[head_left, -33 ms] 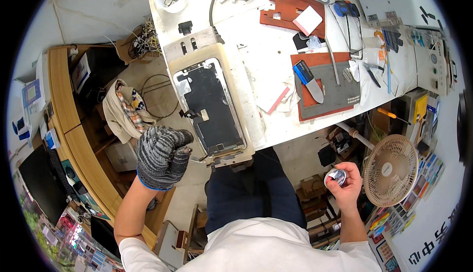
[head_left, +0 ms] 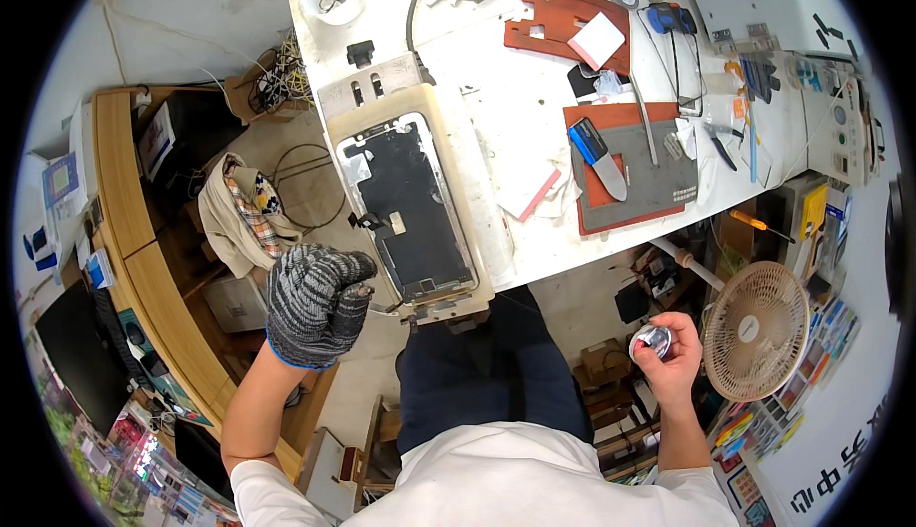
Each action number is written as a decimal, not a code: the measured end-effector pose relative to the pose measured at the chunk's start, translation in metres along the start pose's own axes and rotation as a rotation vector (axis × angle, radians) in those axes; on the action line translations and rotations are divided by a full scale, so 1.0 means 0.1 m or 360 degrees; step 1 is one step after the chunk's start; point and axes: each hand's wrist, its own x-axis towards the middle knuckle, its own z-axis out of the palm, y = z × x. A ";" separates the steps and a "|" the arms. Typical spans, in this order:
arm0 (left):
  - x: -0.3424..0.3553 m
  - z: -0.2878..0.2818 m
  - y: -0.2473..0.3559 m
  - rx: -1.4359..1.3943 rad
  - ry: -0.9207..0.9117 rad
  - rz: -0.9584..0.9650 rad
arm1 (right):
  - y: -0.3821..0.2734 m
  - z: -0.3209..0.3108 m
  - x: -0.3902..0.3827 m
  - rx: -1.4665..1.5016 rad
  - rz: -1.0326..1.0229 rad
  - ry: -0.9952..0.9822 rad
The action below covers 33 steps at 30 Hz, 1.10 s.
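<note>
Nearby, gloved left hand (head_left: 315,306), phone frame (head_left: 410,207), fan (head_left: 754,331), cluttered bench (head_left: 496,98)

Phone screen assembly (head_left: 408,205), dark glass in pale frame, lies on a jig at the worktop's front-left edge. White square card (head_left: 597,41) rests on the red plate near the back edge. Black monitor (head_left: 74,348) stands on the floor-side shelf, far left

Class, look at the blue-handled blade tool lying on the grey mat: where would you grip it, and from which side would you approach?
Grip the blue-handled blade tool by its blue handle, the far-left end, coming from above with fingers across its width. It lies flat and diagonal on the grey mat, with the pale pointed blade aimed toward the near-right, so the handle is probably the safer, thicker end.
</note>
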 end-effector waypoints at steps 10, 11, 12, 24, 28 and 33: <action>-0.14 -0.01 0.06 -0.0002 0.0044 -0.0024 | -0.11 -0.04 0.43 -0.0106 -0.0213 0.0090; -0.17 -0.01 0.05 0.0008 0.0046 -0.0027 | -0.13 -0.01 0.47 -0.0122 -0.0237 0.0084; -0.20 -0.02 0.05 0.0014 0.0018 -0.0061 | -0.15 0.01 0.52 -0.0127 -0.0242 0.0076; -0.70 -0.07 0.10 -0.0081 0.0119 -0.0330 | -0.34 0.33 0.97 -0.0162 -0.0292 -0.0060; -0.83 -0.09 0.13 -0.0074 0.0153 -0.0340 | -0.43 0.45 1.07 -0.0192 -0.0342 -0.0140; -1.08 -0.03 0.17 -0.0072 0.0248 -0.0367 | -0.51 0.64 1.15 -0.0237 -0.0404 -0.0200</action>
